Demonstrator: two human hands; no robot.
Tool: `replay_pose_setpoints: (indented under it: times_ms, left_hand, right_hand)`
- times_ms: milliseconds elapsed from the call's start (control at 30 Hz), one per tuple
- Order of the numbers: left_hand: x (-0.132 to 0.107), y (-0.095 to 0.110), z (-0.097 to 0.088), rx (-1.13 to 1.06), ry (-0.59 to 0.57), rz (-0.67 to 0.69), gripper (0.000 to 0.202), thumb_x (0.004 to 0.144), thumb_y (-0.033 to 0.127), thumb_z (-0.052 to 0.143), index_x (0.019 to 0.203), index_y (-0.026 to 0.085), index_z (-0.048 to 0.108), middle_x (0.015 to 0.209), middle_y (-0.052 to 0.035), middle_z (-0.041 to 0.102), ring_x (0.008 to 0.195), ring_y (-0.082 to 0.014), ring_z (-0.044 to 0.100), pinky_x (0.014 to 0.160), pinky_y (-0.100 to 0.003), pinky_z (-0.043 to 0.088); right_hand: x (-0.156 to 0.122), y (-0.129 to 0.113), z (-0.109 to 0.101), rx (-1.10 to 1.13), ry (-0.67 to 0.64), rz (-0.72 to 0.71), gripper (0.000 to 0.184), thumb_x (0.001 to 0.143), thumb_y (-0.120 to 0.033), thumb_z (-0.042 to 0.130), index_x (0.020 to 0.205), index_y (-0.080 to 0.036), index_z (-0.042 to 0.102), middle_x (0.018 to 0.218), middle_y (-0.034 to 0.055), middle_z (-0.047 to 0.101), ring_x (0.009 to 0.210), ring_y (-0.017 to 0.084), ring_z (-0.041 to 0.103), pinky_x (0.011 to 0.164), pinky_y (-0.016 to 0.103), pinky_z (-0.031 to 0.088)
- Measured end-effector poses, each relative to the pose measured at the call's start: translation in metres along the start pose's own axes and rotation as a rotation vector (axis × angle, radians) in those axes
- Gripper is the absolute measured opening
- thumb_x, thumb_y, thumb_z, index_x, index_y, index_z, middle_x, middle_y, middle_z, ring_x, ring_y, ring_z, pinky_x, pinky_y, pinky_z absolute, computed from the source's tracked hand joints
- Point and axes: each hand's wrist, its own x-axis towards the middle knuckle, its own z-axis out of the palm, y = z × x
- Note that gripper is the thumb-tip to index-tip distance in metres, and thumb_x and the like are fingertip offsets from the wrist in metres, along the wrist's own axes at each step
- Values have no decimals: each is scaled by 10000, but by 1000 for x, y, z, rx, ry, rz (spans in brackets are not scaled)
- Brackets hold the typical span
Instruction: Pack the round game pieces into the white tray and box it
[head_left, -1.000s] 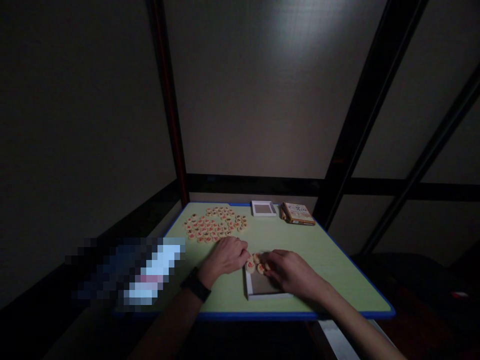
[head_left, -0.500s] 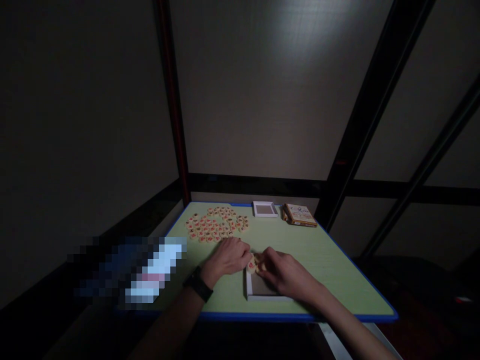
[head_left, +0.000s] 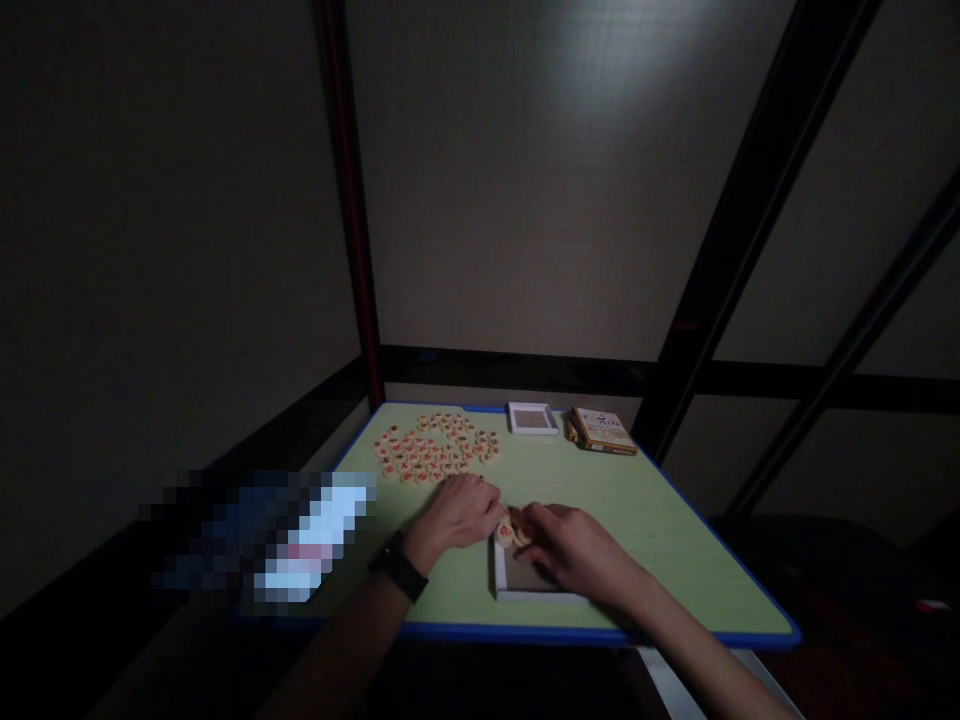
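A shallow white-walled box (head_left: 501, 578) with a brown inside lies near the table's front edge, partly covered by my right hand. Round wooden Chinese chess pieces (head_left: 505, 531) with red characters sit at its far left corner. My right hand (head_left: 570, 545) reaches over the box, its thumb and fingers closed around pieces there; how many is hidden. At that same corner is my left hand (head_left: 463, 512), fingers curled and tips against the box edge beside the pieces. What those fingertips grip, if anything, cannot be made out. A dark watch (head_left: 401, 568) is on my left wrist.
Many more Chinese chess pieces (head_left: 431, 455) lie spread over the far left of the green, blue-edged table (head_left: 660, 540). A second shallow white box part (head_left: 532, 419) and a printed box (head_left: 602, 430) stand at the back. A blurred bright patch (head_left: 315, 540) covers the left side.
Both hands stay at the box corner. My right fingers shift slightly over the pieces, and the view moves a little.
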Motion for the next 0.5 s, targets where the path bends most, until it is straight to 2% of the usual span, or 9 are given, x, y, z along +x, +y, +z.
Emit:
replay_pose_setpoints:
  times_ms: [100, 300, 500]
  left_hand:
    - [0, 2, -2, -9, -15, -6, 357, 912, 260, 429, 790, 166, 751, 854, -125, 760, 834, -251, 704, 793, -358, 504]
    - [-1, 4, -7, -21, -41, -31, 361, 902, 267, 436, 789, 159, 761, 862, -138, 764, 835, -258, 705, 781, -354, 496]
    - [-1, 4, -7, -15, -48, -40, 354, 903, 282, 450, 789, 166, 764, 859, -130, 765, 822, -241, 701, 776, -332, 493]
  right_hand:
    - [1, 1, 4, -37, -5, 15, 152, 886, -191, 597, 1036, -176, 579, 928, 86, 717, 792, 198, 648, 649, 265, 353]
    - [4, 4, 11, -7, 19, -21, 153, 913, -295, 595, 1015, -184, 568, 904, 86, 717, 781, 203, 641, 643, 265, 347]
    - [4, 5, 12, 53, 29, -19, 107, 878, -197, 586, 982, -188, 561, 868, 70, 697, 754, 190, 624, 640, 258, 353]
